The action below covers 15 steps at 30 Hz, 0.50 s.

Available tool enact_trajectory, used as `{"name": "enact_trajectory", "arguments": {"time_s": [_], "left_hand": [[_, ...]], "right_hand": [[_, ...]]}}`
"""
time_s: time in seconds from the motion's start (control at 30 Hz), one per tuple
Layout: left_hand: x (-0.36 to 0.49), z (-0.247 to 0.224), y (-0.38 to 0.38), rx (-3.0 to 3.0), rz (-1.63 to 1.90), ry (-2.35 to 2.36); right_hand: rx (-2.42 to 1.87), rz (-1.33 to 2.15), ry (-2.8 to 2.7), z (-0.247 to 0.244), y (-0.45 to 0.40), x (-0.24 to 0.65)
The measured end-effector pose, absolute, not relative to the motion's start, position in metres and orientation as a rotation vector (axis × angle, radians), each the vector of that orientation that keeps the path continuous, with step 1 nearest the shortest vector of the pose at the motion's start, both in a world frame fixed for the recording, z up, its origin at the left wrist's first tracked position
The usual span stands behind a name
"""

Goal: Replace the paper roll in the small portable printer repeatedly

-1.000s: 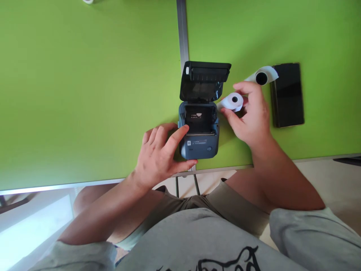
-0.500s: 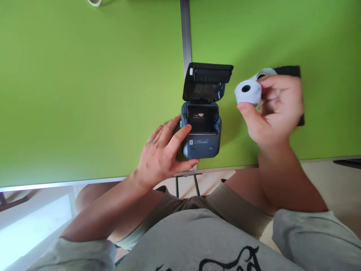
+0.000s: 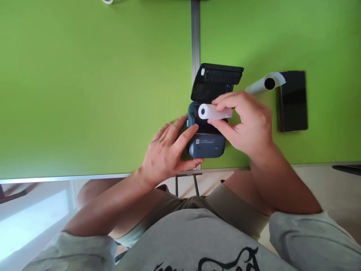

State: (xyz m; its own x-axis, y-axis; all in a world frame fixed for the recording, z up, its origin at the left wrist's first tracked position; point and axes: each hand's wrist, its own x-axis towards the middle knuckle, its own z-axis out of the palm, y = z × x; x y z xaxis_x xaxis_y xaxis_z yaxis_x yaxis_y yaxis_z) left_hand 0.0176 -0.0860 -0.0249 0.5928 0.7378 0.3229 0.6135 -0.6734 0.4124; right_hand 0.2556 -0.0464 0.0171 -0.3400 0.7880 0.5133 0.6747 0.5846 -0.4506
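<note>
A small blue-grey label printer [image 3: 207,146] stands near the table's front edge with its black lid [image 3: 217,81] raised. My left hand [image 3: 166,148] grips the printer's left side, index finger on its top and thumb at the front edge. Pinched between the thumb and fingers of my right hand [image 3: 245,122] is a white paper roll [image 3: 210,111], lying sideways over the printer's dark compartment. Its left end, with a dark core hole, faces left. Whether it touches the compartment floor I cannot tell.
Right of the lid lies a second paper roll [image 3: 258,84] with a loose end, touching or overlapping a black phone-like slab [image 3: 293,101]. A metal seam [image 3: 195,41] divides the green table [image 3: 98,94]. A white round object [image 3: 107,1] is cut off at the top edge.
My right hand has carried the paper roll left, from beside the second roll to over the printer's compartment, turning it lengthwise. My left hand keeps its hold on the printer.
</note>
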Motion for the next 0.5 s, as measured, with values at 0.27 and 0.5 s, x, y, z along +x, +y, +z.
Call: {"name": "enact_trajectory", "arguments": {"time_s": [0.27,0.5], "left_hand": [[0.0182,-0.0252,-0.0859,2.567,0.689,1.106],[0.0172,-0.0246,-0.0859,2.559,0.694,1.118]], "right_hand": [[-1.241,0.222,-2.117,0.0172,-0.0485,0.2558],[-1.321,0.283,-2.126,0.0197,-0.0496,0.2531]]}}
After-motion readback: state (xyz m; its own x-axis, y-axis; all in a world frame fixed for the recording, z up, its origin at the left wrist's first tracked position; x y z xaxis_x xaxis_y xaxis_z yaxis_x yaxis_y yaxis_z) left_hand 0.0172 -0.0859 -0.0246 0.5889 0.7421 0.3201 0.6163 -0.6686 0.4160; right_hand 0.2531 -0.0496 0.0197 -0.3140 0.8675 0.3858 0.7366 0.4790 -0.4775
